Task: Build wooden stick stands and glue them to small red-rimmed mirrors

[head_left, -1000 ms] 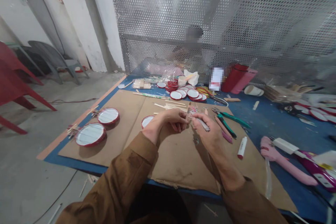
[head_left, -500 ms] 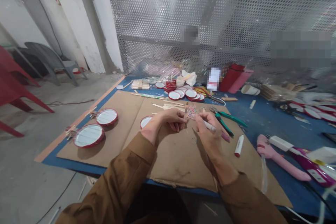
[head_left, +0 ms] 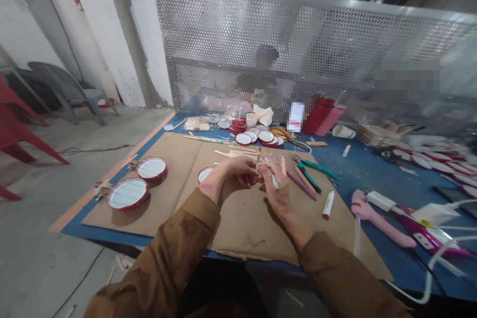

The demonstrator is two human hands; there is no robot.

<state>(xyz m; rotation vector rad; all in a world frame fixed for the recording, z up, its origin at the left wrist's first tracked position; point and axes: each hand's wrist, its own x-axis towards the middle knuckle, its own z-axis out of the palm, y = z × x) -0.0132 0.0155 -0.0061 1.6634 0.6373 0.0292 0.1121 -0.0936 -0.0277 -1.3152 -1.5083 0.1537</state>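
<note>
Over the middle of the cardboard sheet (head_left: 257,231), my left hand (head_left: 238,170) is closed, pinching a small flat wooden stick (head_left: 258,152) that points up with a darkish end. My right hand (head_left: 278,186) grips a white marker (head_left: 275,182) like a pen, its tip end against the stick, though the fingers hide the exact contact. A red-rimmed white disc (head_left: 204,175) lies partly behind my left wrist. Beyond my hands are loose craft sticks (head_left: 238,152) and a small clear bag of colourful bits (head_left: 269,155).
Two red-rimmed discs with sticks (head_left: 128,194) lie at left. Green-handled pliers (head_left: 309,174), a purple pencil-like stick (head_left: 302,186) and a red-capped marker (head_left: 328,205) are at right. Beyond sit a pink glue gun (head_left: 383,221) and power strip (head_left: 425,238). A perforated metal panel (head_left: 223,35) stands behind.
My right hand has moved left with the white marker, up to the stick in my left hand. The view has shifted slightly; my left hand stays nearly in place.
</note>
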